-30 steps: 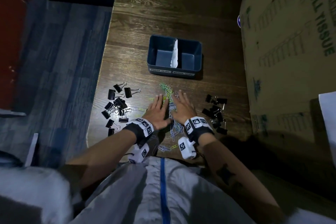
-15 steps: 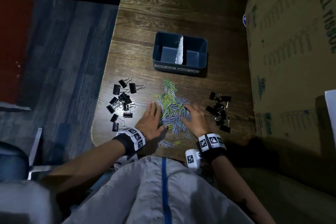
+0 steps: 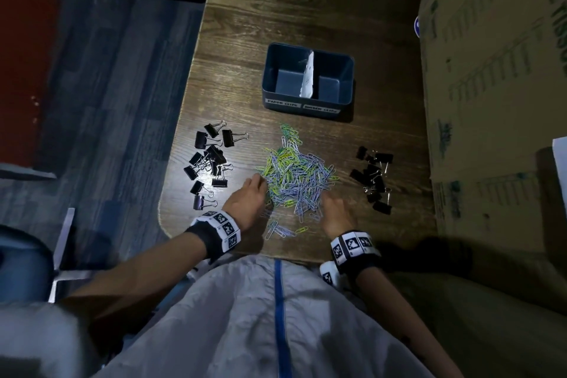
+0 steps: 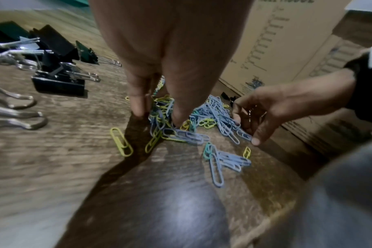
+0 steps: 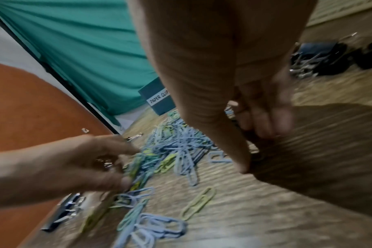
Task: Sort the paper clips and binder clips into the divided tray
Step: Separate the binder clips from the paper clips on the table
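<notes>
A dark blue divided tray stands at mid-table with a white divider; its front labels read PAPER CLIPS on the left and BINDER CLIPS on the right, and both halves look bare. A heap of blue, green and yellow paper clips lies in front of it. Black binder clips lie in a left group and a right group. My left hand touches the heap's left edge with straight fingers. My right hand rests its spread fingertips at the heap's near right edge, holding nothing.
A big cardboard box walls off the table's right side. The table's rounded left edge drops to blue carpet. A few stray paper clips lie near the front edge, close to my body.
Both hands lay side by side over the paper clips a second ago. They have since slid apart and back toward me, uncovering the heap, which now lies spread between them.
</notes>
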